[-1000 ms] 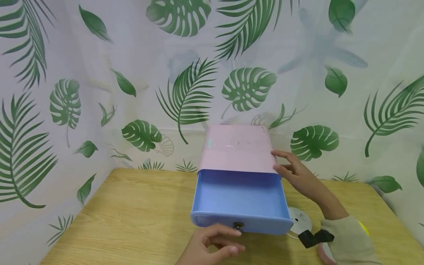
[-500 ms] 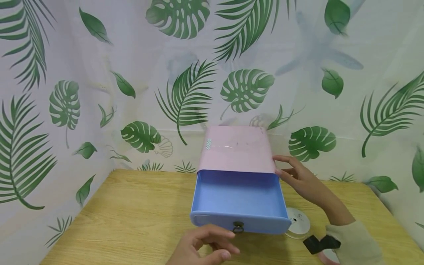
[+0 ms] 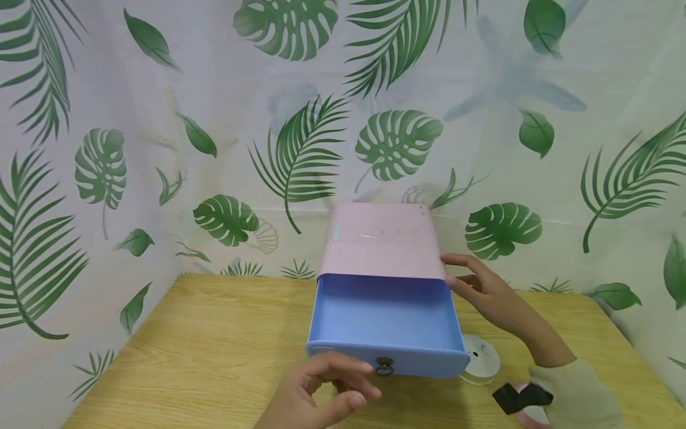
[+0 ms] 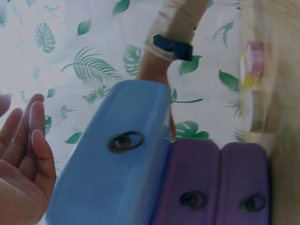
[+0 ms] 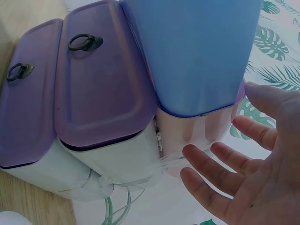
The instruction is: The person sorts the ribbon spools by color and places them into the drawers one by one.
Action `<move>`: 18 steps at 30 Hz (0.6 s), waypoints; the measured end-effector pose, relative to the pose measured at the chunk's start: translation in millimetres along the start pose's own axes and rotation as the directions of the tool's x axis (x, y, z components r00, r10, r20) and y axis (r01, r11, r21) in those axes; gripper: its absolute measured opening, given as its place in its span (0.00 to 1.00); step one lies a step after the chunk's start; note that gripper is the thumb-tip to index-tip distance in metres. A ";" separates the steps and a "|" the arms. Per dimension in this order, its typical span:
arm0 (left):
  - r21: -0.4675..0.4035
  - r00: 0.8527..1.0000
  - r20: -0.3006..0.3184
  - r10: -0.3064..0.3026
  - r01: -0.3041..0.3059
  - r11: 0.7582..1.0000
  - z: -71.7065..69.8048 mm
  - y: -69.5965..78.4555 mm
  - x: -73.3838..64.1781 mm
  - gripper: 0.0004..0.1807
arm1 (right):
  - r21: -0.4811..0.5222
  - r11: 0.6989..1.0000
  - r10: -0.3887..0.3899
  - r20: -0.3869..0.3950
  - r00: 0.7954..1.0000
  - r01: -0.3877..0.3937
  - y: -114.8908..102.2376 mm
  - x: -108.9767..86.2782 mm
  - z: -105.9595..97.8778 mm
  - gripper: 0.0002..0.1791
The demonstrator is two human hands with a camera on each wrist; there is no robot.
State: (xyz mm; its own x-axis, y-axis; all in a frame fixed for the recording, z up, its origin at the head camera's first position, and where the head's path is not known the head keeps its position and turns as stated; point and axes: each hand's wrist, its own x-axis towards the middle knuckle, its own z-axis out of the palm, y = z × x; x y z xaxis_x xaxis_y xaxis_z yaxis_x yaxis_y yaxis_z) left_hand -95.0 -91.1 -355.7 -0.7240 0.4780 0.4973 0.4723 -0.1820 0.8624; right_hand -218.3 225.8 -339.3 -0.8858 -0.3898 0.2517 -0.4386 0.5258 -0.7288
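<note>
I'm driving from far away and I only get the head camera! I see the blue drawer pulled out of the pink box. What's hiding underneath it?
Observer: Two purple drawers, stacked below the blue drawer. Both wrist cameras show them.

Operator: Ooh, secret drawers! And that pink roll by the sleeve, is it all alone over there?

Observer: No, the left wrist camera shows something yellow right beside it. I can't tell for sure what it is.

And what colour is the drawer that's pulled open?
Light blue, inside and on the outside too; the open drawer shows best in the head view.
</note>
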 end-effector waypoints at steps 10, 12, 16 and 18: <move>0.125 0.975 -0.118 0.186 -0.171 0.977 -30.0 16.2 28.0 0.19 | 0.007 1.000 0.014 0.005 1.000 -0.014 1.7 0.6 2.9 0.27; 0.139 0.970 -0.155 0.187 -0.166 0.976 -36.6 20.1 35.0 0.19 | 0.013 1.000 0.017 0.005 1.000 -0.017 1.5 0.6 3.0 0.27; 0.192 0.961 -0.238 0.140 -0.094 0.977 -49.9 26.3 49.8 0.15 | 0.027 0.999 0.020 0.004 1.000 -0.021 1.6 0.7 3.3 0.28; 0.224 0.958 -0.271 0.096 -0.035 0.974 -57.4 27.3 57.3 0.16 | 0.032 0.999 0.020 0.002 1.000 -0.020 1.7 0.5 3.2 0.28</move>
State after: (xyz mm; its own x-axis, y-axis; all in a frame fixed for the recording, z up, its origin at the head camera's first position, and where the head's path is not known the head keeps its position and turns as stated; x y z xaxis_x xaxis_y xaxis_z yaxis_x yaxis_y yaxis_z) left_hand -152.4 -117.9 -298.3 -0.7841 0.2075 0.5850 0.5977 -0.0016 0.8017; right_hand -219.1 224.1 -342.5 -0.8942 -0.3807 0.2357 -0.4154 0.5091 -0.7538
